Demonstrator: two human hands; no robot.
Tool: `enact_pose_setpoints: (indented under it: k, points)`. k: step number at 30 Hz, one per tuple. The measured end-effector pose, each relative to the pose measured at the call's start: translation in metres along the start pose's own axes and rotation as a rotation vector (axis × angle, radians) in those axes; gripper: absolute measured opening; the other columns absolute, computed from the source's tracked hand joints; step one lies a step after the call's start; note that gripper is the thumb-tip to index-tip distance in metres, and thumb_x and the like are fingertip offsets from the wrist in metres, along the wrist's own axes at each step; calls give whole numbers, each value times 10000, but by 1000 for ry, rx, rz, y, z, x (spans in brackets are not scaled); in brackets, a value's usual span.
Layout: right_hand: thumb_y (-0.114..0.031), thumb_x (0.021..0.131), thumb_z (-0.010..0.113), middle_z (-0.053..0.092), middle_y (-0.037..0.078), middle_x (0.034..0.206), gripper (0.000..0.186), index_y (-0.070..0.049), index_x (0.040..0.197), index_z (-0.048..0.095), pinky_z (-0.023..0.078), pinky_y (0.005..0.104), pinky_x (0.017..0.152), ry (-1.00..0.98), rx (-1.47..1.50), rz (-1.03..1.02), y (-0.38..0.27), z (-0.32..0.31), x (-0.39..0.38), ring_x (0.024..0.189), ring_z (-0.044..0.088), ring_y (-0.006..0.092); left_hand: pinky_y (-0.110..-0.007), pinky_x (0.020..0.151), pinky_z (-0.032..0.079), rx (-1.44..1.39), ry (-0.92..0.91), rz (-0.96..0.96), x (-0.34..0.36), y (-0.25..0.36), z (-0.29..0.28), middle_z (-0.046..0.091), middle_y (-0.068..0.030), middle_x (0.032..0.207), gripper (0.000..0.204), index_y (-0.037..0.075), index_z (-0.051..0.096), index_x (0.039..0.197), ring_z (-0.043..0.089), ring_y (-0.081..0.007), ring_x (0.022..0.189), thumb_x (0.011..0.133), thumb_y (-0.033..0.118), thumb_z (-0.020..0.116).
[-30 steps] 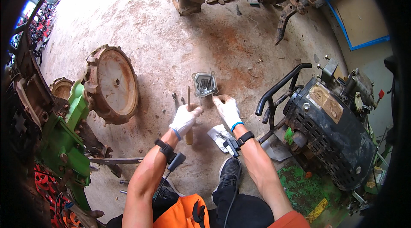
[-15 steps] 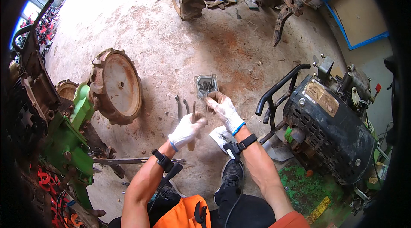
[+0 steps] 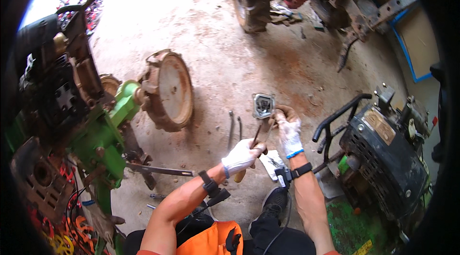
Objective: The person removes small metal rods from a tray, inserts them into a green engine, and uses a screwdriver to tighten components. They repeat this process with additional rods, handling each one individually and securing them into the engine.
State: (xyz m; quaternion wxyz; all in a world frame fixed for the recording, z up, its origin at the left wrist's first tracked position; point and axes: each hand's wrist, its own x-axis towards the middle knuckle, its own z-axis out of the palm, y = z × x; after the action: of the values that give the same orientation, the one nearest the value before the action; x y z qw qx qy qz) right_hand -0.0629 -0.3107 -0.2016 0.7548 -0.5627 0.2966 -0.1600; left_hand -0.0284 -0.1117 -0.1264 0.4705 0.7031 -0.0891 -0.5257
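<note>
Apparently work is midway (what is finished doesn't show), the left hand with fingers clamped on a tool, the right hand on a strip, just beside the cover on the floor.

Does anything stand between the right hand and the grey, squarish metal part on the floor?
Nothing visible does: the white-gloved right hand is beside the grey, squarish metal part. The thin, dark rod in the left hand lies left of there.

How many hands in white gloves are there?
2. The white-gloved left hand grips a slim dark-shafted tool with a yellowish handle; the white-gloved right hand is beside the grey, squarish metal part. No others show.
</note>
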Motion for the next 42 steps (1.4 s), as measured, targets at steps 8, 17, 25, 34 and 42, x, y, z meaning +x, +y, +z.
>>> enact_pose_setpoints:
  k: [8, 17, 25, 34, 42]
  points:
    - [-166, 1100, 726, 761, 53, 922, 156, -31, 1173, 701, 566, 294, 533, 65, 83, 131, 13, -1, 4, 669, 703, 124, -484, 828, 569, 331, 509, 231, -15, 24, -34, 742, -243, 979, 281, 39, 720, 1114, 740, -408, 901, 1071, 315, 679]
    - [-90, 1108, 699, 793, 43, 974, 143, 19, 1156, 779, 603, 283, 806, -520, -254, -176, -36, 66, -29, 893, 730, 107, -409, 784, 581, 435, 635, 417, -53, 77, -74, 772, -188, 949, 282, 18, 750, 1154, 737, -270, 825, 1078, 289, 730]
    - [-129, 970, 837, 750, 143, 970, 136, -52, 1082, 827, 593, 410, 819, -494, -657, -760, -121, 104, -35, 906, 724, 321, -420, 787, 583, 358, 677, 439, -100, 111, -91, 752, -201, 894, 249, 3, 744, 1085, 731, -270, 807, 1048, 249, 755]
    - [-142, 966, 826, 738, 154, 957, 157, -99, 1111, 781, 593, 439, 764, -668, -786, -931, -189, 139, -40, 867, 736, 368, -330, 762, 583, 163, 696, 531, -131, 130, -105, 806, -99, 909, 211, -46, 786, 1080, 709, -140, 819, 1023, 154, 821]
    - [10, 1079, 668, 703, 37, 999, 476, -71, 1545, 616, 603, 308, 778, -337, -565, -434, -266, 152, -3, 862, 690, 132, -268, 483, 491, -411, 737, 635, -115, 159, -122, 701, -40, 946, 219, 19, 748, 1165, 588, -87, 526, 1126, 225, 687]
